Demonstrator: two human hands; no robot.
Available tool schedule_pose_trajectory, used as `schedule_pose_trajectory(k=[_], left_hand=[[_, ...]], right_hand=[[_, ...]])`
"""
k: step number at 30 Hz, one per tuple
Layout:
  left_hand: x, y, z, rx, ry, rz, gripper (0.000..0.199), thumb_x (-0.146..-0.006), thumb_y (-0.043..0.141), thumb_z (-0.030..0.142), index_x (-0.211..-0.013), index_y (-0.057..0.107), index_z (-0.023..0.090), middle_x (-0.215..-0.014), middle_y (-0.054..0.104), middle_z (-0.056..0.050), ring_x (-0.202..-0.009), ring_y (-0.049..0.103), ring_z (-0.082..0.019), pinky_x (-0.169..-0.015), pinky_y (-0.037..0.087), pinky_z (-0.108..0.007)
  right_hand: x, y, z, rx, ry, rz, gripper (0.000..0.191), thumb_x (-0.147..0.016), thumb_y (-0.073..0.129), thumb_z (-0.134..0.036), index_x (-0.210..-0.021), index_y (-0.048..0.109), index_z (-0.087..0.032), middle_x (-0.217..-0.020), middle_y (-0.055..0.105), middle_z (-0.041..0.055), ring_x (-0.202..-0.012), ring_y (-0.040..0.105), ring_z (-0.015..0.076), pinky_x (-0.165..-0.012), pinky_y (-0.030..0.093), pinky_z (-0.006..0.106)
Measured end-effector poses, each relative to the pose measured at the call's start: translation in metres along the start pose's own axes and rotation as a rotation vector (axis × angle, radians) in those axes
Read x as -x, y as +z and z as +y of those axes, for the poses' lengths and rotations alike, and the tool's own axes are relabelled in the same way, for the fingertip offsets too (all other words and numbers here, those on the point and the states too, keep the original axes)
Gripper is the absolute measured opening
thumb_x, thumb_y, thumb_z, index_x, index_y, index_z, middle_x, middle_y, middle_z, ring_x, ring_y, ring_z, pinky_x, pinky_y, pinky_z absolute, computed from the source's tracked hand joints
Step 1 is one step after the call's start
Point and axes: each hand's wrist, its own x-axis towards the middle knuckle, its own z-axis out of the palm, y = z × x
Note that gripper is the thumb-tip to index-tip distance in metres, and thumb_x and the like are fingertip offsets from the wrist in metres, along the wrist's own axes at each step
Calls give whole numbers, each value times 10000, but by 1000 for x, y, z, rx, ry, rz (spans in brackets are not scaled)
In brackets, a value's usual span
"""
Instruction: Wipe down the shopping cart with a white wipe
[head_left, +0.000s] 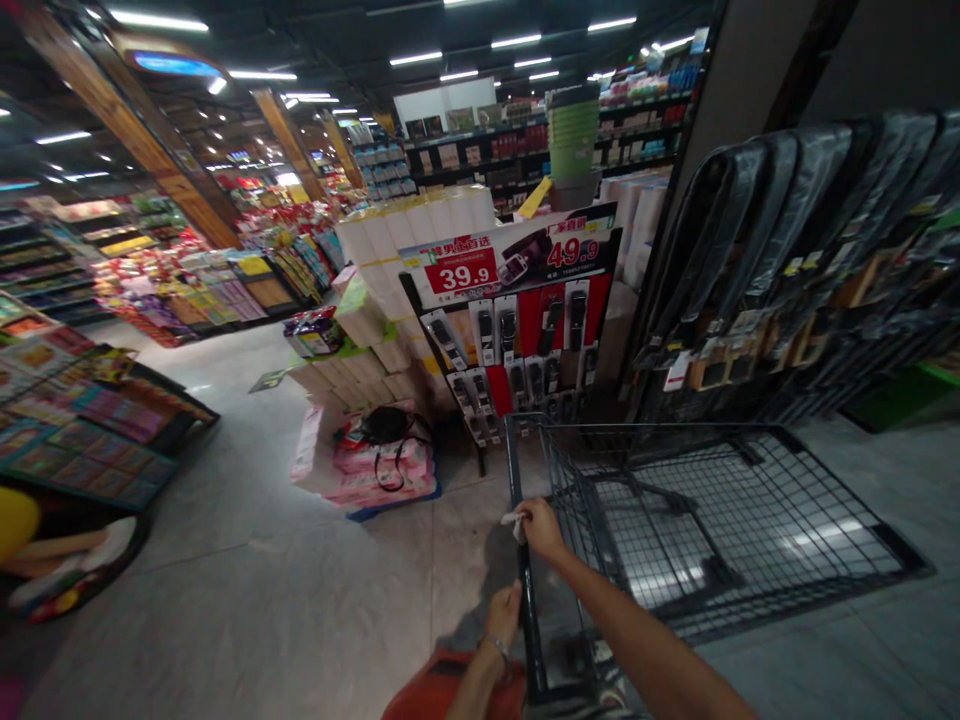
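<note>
A black wire shopping cart [720,540] stands at the lower right, its handle [513,465] on the side nearest me. My right hand [541,526] is closed at the handle, with a crumpled white tissue [515,520] showing at its fingers. Lower down, my left hand [504,614] is curled against the same bar, a bracelet on its wrist. Its fingertips are partly hidden. Through the wire basket the grey floor shows.
A rack of belts [525,340] under a price sign [517,258] stands ahead. Pink packs [382,470] with a black bag on top sit left of it. Black-wrapped goods [780,220] hang at right. A person's leg [75,550] shows at far left.
</note>
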Motion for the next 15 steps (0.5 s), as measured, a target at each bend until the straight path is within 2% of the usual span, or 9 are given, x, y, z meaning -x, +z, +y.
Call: schedule_pose_trajectory(k=[2, 5, 7, 9, 12, 15], left_hand=[[3, 0, 0, -48, 1, -9, 319, -896, 543, 446, -926, 611, 136, -861, 628, -3, -756, 609, -134, -698, 529, -314], [9, -2, 2, -85, 30, -22, 313, -891, 551, 441, -928, 614, 137, -892, 636, -10, -802, 617, -148, -739, 530, -335], [13, -5, 3, -89, 63, -42, 317, -891, 550, 446, -916, 620, 138, -897, 643, -12, -828, 623, -157, -771, 529, -352], [17, -8, 5, -80, 103, -67, 318, -891, 548, 448, -917, 625, 140, -912, 651, -17, -867, 627, -167, -811, 524, -372], [20, -12, 6, -53, 147, -99, 311, -889, 556, 439, -950, 626, 142, -952, 655, -24, -903, 628, -175, -837, 521, -387], [19, -13, 5, -16, 151, -95, 296, -883, 571, 422, -950, 622, 138, -938, 649, -20, -862, 628, -165, -790, 533, -365]], right_hand=[[-3, 2, -1, -12, -4, 23, 289, -906, 561, -382, -1099, 598, -170, -1137, 619, 61, -991, 608, 178, -873, 516, 408], [13, 6, 1, -32, -31, 42, 284, -898, 575, -372, -1095, 604, -170, -1190, 605, 66, -1080, 582, 202, -938, 482, 449], [33, 9, 6, -42, -48, 41, 242, -889, 583, -318, -1072, 625, -165, -1209, 604, 75, -1136, 560, 216, -992, 442, 465], [58, 10, 12, -48, -59, 29, 208, -870, 557, -214, -1042, 662, -167, -1207, 612, 95, -1161, 553, 220, -1033, 408, 436], [96, 9, 20, -51, -85, -19, 339, -806, 479, -92, -1048, 695, -188, -1187, 626, 107, -1155, 562, 209, -1033, 403, 362], [130, 6, 29, -50, -126, -100, 444, -741, 441, -31, -1059, 698, -205, -1126, 651, 88, -1094, 589, 183, -987, 417, 305]])
